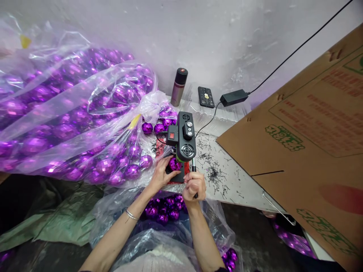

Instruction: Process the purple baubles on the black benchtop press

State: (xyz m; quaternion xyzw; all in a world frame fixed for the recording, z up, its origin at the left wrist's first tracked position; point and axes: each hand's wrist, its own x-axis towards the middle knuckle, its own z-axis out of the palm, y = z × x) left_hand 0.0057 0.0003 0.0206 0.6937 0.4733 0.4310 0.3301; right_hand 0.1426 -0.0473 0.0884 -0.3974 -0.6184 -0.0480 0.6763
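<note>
Under the head of a black bench machine [186, 136] with a red switch sits a shiny purple faceted ball [175, 164]. My left hand [163, 174] holds that ball from the left, thumb and fingers around its lower side. My right hand [194, 186] is wrapped round the machine's lever handle [194, 166], just right of the ball. The machine's black base [178, 177] rests on a red patch of the worktop. Small black pins [214, 174] lie scattered to the right of the machine.
A large clear bag of purple balls [65, 128] fills the left side. Behind stand a tumbler [179, 87], a phone [206, 97] and a power adapter [234, 98] with its cable. A cardboard box [306, 124] leans in from the right. More balls [163, 209] lie in plastic on my lap.
</note>
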